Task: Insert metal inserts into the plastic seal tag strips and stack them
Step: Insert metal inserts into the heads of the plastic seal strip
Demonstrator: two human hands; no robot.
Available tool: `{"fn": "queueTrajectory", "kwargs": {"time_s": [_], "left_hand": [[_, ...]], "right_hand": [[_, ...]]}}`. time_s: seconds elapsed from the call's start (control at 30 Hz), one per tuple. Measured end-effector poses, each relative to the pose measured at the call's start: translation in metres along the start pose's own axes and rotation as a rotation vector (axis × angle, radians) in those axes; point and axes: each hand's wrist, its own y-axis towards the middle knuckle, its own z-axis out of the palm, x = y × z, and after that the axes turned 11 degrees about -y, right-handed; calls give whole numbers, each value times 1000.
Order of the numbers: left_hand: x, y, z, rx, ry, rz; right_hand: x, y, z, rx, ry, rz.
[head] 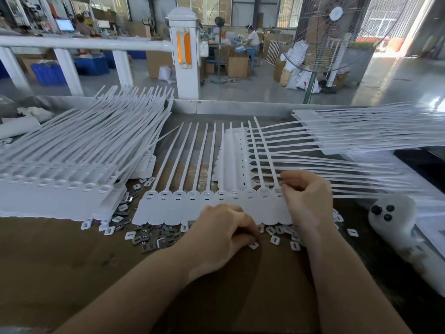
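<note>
Brown bench (60, 261): left hand (224, 235) fingers curled on cap (253, 245); right hand (305, 198) pinching strip (216, 208).

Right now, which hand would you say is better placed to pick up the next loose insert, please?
Probably the left hand: it rests curled on the scattered inserts below the strip, fingertips at one. The right hand is busy pinching at the strip's rightmost tag head.

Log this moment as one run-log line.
left hand: picking among loose inserts | right hand: pinching at rightmost slot of seal tag strip | finished stack: left side
</note>
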Motion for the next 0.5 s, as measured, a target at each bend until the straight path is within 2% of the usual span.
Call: {"fn": "queueTrajectory", "kwargs": {"time_s": [0.2,0.5], "left_hand": [[3,-1,3,-9,-5,-13],[6,-1,4,-12,-11,-16]], "right_hand": [[3,-1,-5,13,167,19],[5,-2,-7,29,227,-17]]}}
